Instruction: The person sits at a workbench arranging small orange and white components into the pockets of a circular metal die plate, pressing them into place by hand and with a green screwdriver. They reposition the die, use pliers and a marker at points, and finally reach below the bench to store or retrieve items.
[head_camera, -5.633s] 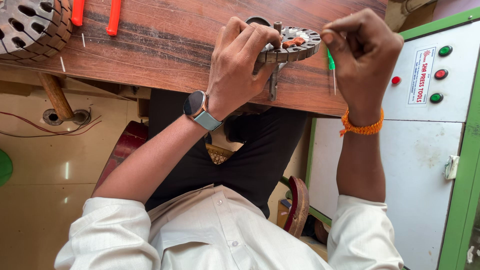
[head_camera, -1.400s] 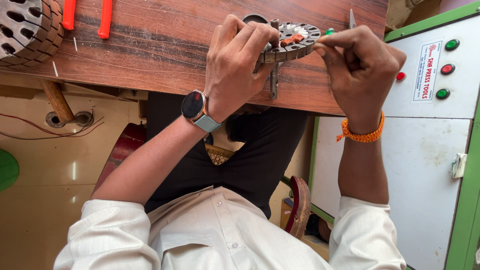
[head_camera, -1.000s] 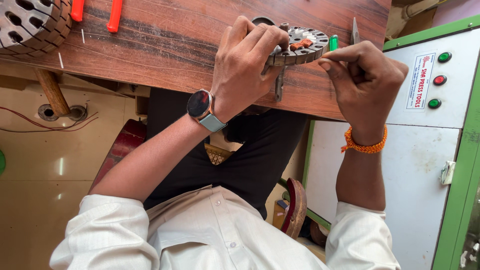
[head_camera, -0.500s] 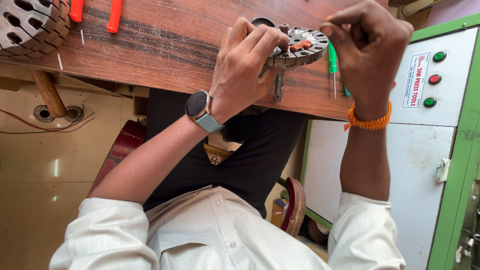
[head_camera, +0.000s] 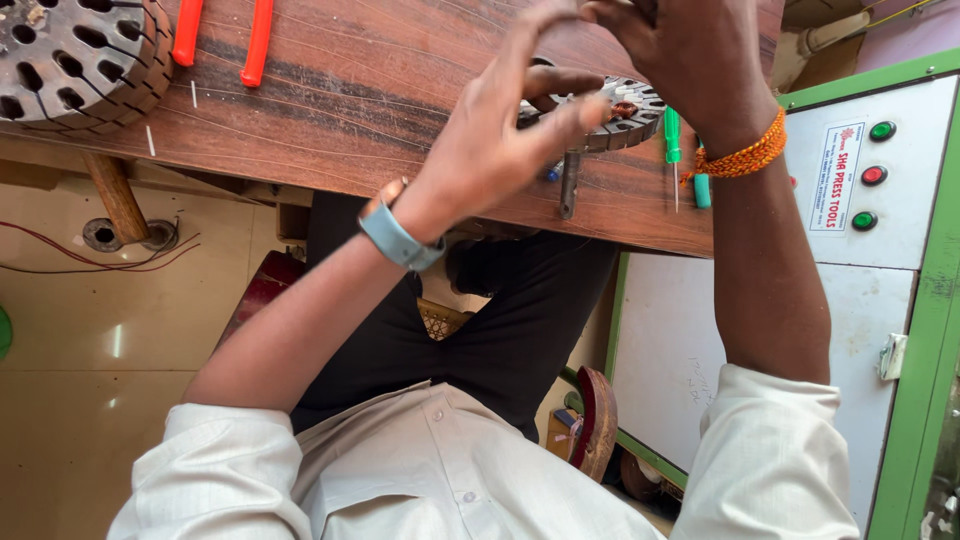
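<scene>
The left hand (head_camera: 500, 140) is hovering, fingers spread and empty, over the slotted stator core (head_camera: 610, 110) at the worktop (head_camera: 380, 100) edge. The right hand (head_camera: 690, 50) is curled above it; its hold cannot be told. With neither hand steadying it, a knock could tip the core off the edge.

My left hand (head_camera: 500, 140) has come off the round grey slotted metal motor core (head_camera: 615, 105) at the edge of the brown wooden bench (head_camera: 380, 90). Half a second ago its fingers were curled over the core's near side; now they are spread and lifted, only the fingertips near its rim. My wrist has turned too, so the watch face no longer shows, just the pale blue strap (head_camera: 400, 235). My right hand (head_camera: 690, 50) has risen above the core and let go of the green-handled screwdriver (head_camera: 673, 140), which now lies on the bench just beside the core.
</scene>
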